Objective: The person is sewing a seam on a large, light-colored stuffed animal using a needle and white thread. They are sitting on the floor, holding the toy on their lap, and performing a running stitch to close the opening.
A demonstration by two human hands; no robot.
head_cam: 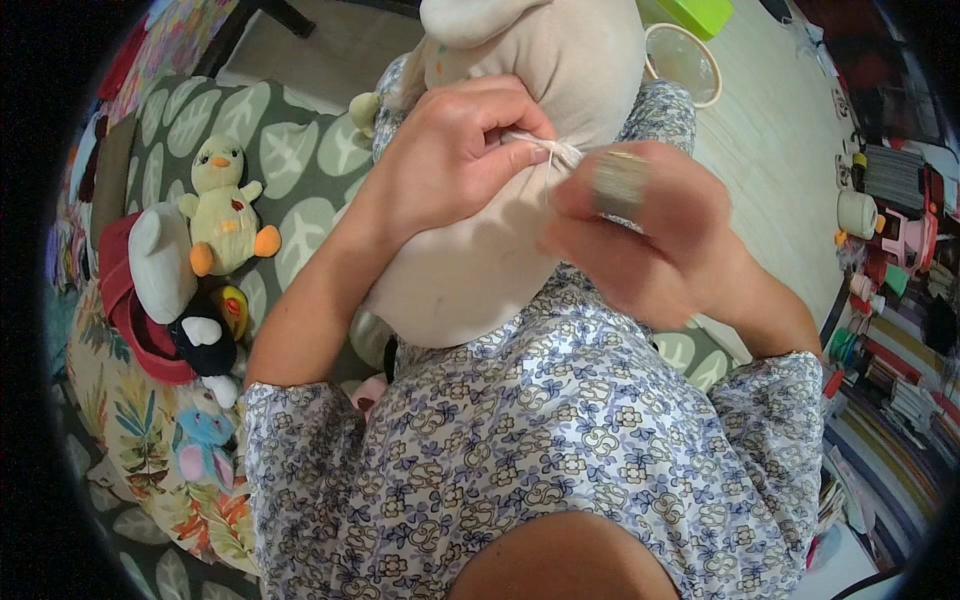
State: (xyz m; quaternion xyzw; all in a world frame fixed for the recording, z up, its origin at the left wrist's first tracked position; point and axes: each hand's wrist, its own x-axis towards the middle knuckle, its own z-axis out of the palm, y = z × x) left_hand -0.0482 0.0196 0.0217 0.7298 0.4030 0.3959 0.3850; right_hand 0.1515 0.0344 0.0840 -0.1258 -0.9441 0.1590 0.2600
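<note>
A large cream plush toy [480,277] lies across the lap, its soft cloth gathered into a tight bunch near the middle. White thread [551,150] runs around that gathered bunch. With thumb and forefinger, my left hand [465,154] pinches the gathered cloth on its left side. Just right of the bunch, my right hand [652,232] is curled and heavily blurred. Between its fingers shows a pale banded object [621,180], possibly a thread spool; the blur hides what exactly it is. The fingertips on that side are not clear.
Left on a leaf-print cushion [289,157] sits a yellow duck plush [225,217]. Nearby are a white plush [161,262], a red strap-like cloth [124,300], a black-and-white plush [202,337] and a blue plush [202,442]. A round-rimmed bin [716,79] stands on the floor; cluttered shelves [900,337] line the right.
</note>
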